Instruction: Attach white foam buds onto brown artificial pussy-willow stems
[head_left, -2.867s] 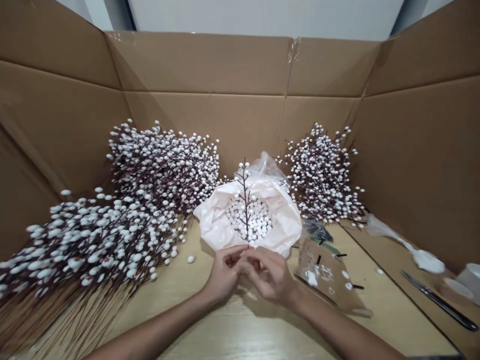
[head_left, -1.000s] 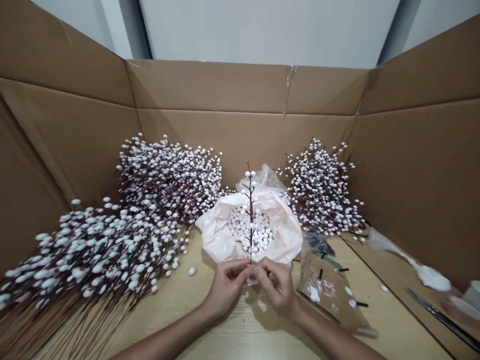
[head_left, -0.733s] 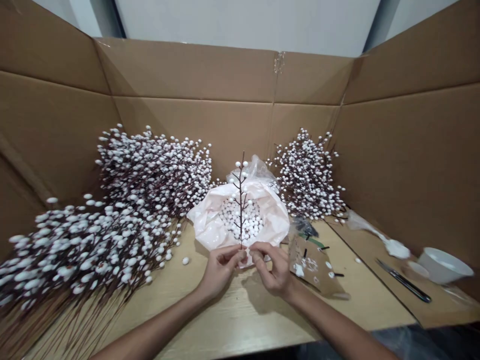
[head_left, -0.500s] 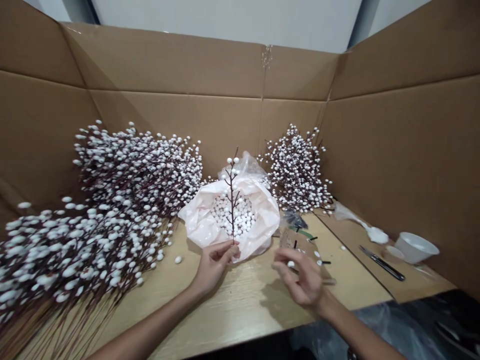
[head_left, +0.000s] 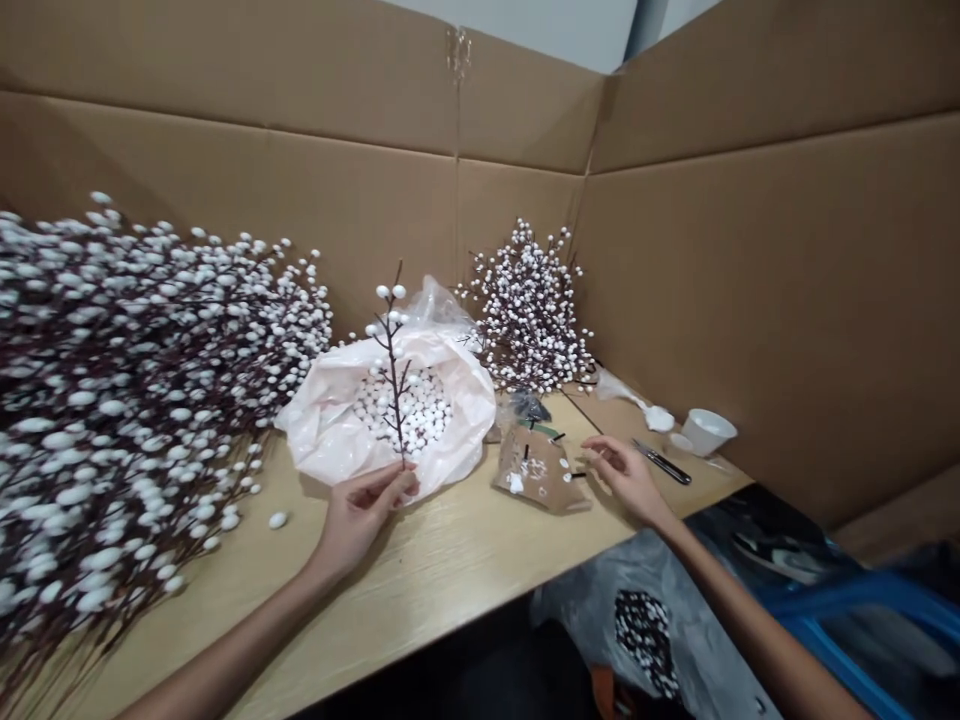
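My left hand pinches the lower stem of a dark brown artificial berry branch. The branch stands upright, with white berries near its top and bare twigs lower down. Behind it lies an open white plastic bag of loose white berries. At the right, my right hand has its fingers apart and nothing visible in them. Its fingertips are close to a small black stick at the edge of a brown cardboard piece, which carries several such sticks and white blobs.
Finished-looking berry branches pile up at the left, with another bunch behind the bag. A utility knife, a white cup and a white-tipped tool lie to the right. Cardboard walls surround the table.
The view has turned right. My right hand has moved right, past the cardboard piece to its right edge. My left hand still holds the branch upright over the bag.
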